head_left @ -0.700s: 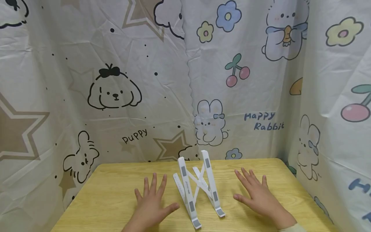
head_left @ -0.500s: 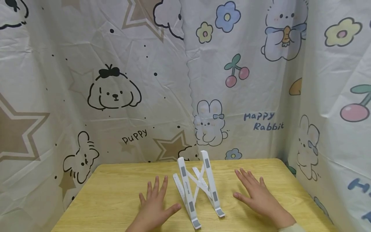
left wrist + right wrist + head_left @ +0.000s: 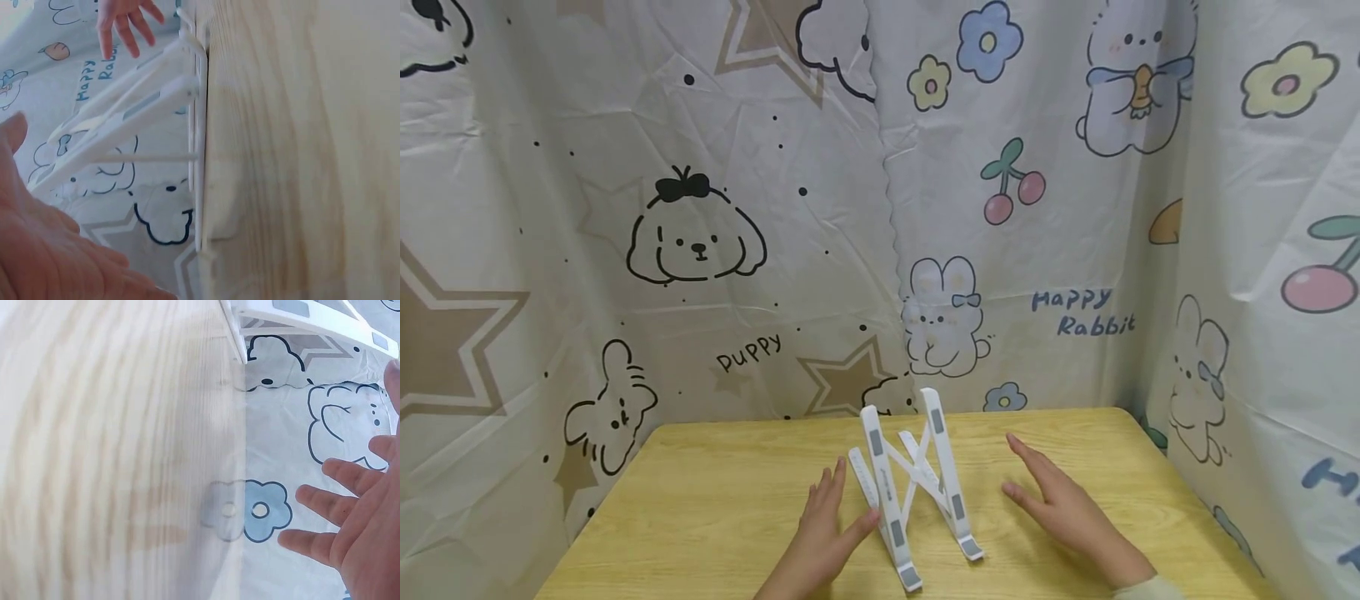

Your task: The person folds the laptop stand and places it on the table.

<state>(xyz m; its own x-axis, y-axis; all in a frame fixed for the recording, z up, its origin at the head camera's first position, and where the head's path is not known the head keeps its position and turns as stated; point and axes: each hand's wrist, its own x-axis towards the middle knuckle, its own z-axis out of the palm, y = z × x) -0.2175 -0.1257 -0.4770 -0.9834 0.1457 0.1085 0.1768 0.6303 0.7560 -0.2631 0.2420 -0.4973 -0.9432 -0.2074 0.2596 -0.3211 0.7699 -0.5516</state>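
A white folding laptop stand (image 3: 887, 500) with grey pads stands unfolded on the wooden table, its crossed struts showing between two sloping arms. My left hand (image 3: 822, 533) is beside its left arm, fingers straight, the thumb tip overlapping that arm in the head view. To the right of the stand, my right hand (image 3: 1067, 512) is held apart from it, fingers extended and thumb toward the stand. In the left wrist view the stand (image 3: 125, 119) rises between both hands. The right wrist view shows my spread right fingers (image 3: 328, 503) with nothing in them.
The light wood table (image 3: 715, 467) ends at a back edge just behind the stand. A printed curtain (image 3: 820, 275) with puppies, rabbits and flowers hangs close behind the table and along both sides.
My left hand has moved right, closer to the stand, and turned more edge-on with its fingers drawn together. My right hand has turned edge-on nearly in place. The stand has stayed put.
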